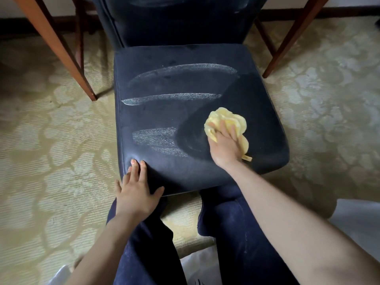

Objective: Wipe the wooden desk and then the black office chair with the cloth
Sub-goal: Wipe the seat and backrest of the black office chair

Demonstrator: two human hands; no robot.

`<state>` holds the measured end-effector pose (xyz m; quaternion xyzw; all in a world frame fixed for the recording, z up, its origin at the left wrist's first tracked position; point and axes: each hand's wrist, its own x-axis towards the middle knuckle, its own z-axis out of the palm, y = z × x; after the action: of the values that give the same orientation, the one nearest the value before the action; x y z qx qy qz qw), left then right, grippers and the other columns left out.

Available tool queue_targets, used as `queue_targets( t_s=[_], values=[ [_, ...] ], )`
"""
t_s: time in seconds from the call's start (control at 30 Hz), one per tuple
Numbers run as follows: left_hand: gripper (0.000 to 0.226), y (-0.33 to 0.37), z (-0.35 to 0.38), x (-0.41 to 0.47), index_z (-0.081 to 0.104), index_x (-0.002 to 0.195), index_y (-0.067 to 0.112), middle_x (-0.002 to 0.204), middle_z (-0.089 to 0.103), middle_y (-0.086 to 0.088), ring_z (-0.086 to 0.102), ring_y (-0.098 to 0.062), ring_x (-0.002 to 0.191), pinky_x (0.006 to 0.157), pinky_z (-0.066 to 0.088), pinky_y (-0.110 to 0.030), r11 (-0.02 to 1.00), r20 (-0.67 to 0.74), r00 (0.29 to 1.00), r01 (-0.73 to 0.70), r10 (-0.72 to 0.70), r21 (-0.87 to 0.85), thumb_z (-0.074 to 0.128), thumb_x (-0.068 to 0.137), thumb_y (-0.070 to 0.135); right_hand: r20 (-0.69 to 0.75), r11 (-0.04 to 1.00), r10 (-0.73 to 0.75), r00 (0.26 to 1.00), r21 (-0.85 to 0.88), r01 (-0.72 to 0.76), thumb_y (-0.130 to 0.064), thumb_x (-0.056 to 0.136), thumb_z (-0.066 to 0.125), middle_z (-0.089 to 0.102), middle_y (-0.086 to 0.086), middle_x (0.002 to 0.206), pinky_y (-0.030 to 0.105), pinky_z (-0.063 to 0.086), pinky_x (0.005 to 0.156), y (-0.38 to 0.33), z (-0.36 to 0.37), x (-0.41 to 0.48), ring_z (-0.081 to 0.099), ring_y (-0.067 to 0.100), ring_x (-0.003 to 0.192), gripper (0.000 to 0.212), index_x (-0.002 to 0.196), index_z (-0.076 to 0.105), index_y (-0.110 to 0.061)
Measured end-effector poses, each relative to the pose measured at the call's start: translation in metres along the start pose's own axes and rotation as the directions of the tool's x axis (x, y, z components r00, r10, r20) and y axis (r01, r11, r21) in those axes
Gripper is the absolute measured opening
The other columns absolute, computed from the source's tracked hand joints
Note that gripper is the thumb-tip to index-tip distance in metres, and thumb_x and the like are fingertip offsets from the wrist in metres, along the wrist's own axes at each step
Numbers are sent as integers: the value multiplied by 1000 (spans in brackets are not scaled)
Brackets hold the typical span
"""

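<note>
The black chair's seat [164, 79] fills the middle of the view, with its backrest [181, 21] rising behind. Pale dusty streaks cross the left and middle of the seat; a darker arc lies just left of the cloth. My right hand [224, 147] presses a crumpled yellow cloth [222, 118] flat onto the right part of the seat. My left hand [135, 188] rests on the seat's front left corner, fingers spread, holding nothing.
Two wooden desk legs [61, 50] stand at the left of the chair and two more [292, 36] at the right. Patterned beige carpet [51, 140] covers the floor. My knees in dark trousers [226, 223] are right below the seat's front edge.
</note>
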<state>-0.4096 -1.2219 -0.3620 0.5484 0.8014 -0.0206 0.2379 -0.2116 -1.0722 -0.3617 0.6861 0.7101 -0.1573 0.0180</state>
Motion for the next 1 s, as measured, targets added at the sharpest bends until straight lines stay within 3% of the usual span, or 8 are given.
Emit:
queue_targets(
  t_s=[0.1,0.23,0.33,0.4,0.47,0.63,0.83,1.0],
  values=[
    [90,-1,-1,1,0,152,18,161,-4,-5,9,-24,146,116,12,-44,1000,6,1000,-17,17,25,48,88,60,137,987,-155,978,-27,160,-39,99,23,5,-10,159,42,5,116,-43,13,-4,2,23,145,44,142,33,-39],
    [90,-6,-13,10,16,151,18,157,16,-8,24,-29,139,116,14,-41,995,2,1000,-20,20,95,57,82,59,178,942,-330,927,-1,335,-40,99,32,4,-14,159,41,0,117,-85,27,-22,-3,21,146,47,145,25,-44],
    [81,-11,-24,19,38,141,16,140,38,-10,36,-34,127,111,21,-43,998,-101,994,-23,29,67,71,75,49,136,931,-365,921,23,365,-37,98,37,9,-15,158,39,2,117,-85,31,-35,-1,19,146,47,144,28,-45],
    [87,-15,-27,24,38,140,16,141,34,-11,34,-34,129,109,24,-46,1000,-148,989,0,1,11,78,69,44,103,920,-391,915,28,390,-36,98,39,12,-16,157,38,2,117,-74,34,-47,0,17,147,47,143,29,-45],
    [105,-18,-24,30,23,149,18,153,18,-11,21,-33,139,109,23,-50,996,-140,989,43,-53,-76,81,66,46,86,914,-405,910,20,404,-36,98,40,13,-17,157,36,1,117,-59,36,-59,0,15,147,48,143,29,-45],
    [132,-20,-1,31,-6,152,20,159,-13,-9,-7,-27,147,114,16,-52,979,-78,993,72,-89,-192,76,59,64,93,952,-306,948,-2,307,-37,100,35,5,-19,157,35,-2,118,-8,37,-81,-5,13,146,50,145,17,-50],
    [127,-21,13,29,4,152,15,160,-2,-15,3,-32,146,113,18,-50,988,-215,974,37,-68,-148,73,60,68,79,983,-144,986,-105,152,-37,102,24,-7,-15,158,36,5,119,54,23,-79,-7,16,146,55,138,-17,-49],
    [122,-16,16,28,7,152,17,160,-1,-13,4,-31,146,116,16,-50,976,-224,972,28,-77,-216,73,62,66,57,986,-39,998,-159,47,-38,102,23,1,-9,159,36,7,118,73,-3,-40,-2,16,146,52,147,-2,-45]
  ],
)
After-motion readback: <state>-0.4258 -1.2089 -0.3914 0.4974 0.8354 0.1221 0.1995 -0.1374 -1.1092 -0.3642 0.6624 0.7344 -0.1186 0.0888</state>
